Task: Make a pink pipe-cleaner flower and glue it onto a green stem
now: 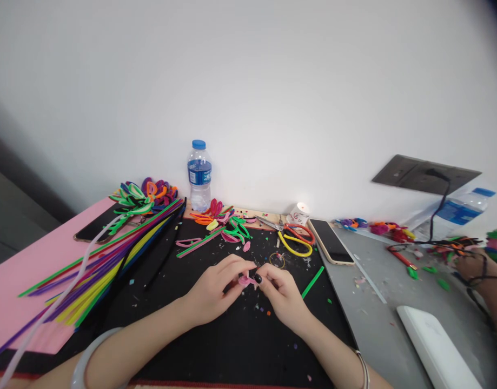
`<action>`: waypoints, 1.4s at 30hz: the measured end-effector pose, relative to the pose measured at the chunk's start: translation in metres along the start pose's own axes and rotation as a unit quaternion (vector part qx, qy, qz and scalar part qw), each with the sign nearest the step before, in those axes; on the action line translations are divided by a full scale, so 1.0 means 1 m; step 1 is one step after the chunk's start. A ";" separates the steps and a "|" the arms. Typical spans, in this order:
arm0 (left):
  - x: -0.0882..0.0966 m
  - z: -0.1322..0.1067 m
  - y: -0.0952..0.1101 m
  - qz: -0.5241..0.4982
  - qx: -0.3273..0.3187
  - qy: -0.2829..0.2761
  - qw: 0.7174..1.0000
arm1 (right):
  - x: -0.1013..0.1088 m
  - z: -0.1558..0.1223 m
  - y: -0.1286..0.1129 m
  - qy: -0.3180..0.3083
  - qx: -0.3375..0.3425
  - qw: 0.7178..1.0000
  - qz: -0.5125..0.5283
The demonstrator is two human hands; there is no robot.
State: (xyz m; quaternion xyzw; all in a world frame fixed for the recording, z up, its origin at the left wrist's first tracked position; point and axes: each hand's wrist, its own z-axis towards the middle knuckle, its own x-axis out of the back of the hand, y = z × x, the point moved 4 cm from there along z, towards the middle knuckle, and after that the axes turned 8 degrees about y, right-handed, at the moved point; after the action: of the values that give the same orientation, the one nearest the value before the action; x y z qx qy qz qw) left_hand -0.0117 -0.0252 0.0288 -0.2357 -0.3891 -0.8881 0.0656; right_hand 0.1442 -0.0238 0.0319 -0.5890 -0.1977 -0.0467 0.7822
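My left hand (216, 289) and my right hand (281, 294) meet over a black mat (216, 346), and both pinch a small pink pipe-cleaner piece (245, 280) between their fingertips. The fingers of both hands are curled closed around it. Just beyond the hands lie loose pink and green bent pieces (236, 232) and a small wire ring (277, 261). A straight green pipe cleaner (312, 282) lies right of my right hand.
A fan of long coloured pipe cleaners (106, 259) lies at the left over a pink sheet (25, 281). Behind stand a water bottle (199, 175), scissors (296, 239) and a phone (331, 241). Another person's hand (473, 267) works at the right edge, near a white box (437, 348).
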 end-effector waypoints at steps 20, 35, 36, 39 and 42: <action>0.009 0.006 0.002 0.028 0.026 0.069 0.997 | -0.005 0.003 0.015 0.014 -0.178 0.951 0.254; 0.005 0.008 -0.004 0.005 0.080 0.038 0.996 | -0.007 0.003 0.017 -0.013 -0.183 0.949 0.258; 0.004 0.008 -0.005 0.001 0.084 0.034 0.996 | -0.007 0.002 0.017 -0.017 -0.181 0.949 0.257; 0.004 0.008 -0.006 -0.009 0.095 0.027 0.995 | -0.008 0.002 0.019 -0.023 -0.174 0.950 0.258; 0.003 0.008 -0.007 -0.013 0.103 0.019 0.994 | -0.008 0.002 0.019 -0.024 -0.169 0.951 0.257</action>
State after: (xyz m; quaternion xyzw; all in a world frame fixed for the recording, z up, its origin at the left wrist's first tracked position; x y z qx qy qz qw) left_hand -0.0137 -0.0141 0.0308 -0.2051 -0.4801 -0.8486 0.0851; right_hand 0.1423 -0.0170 0.0124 -0.7447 -0.0472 0.1375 0.6514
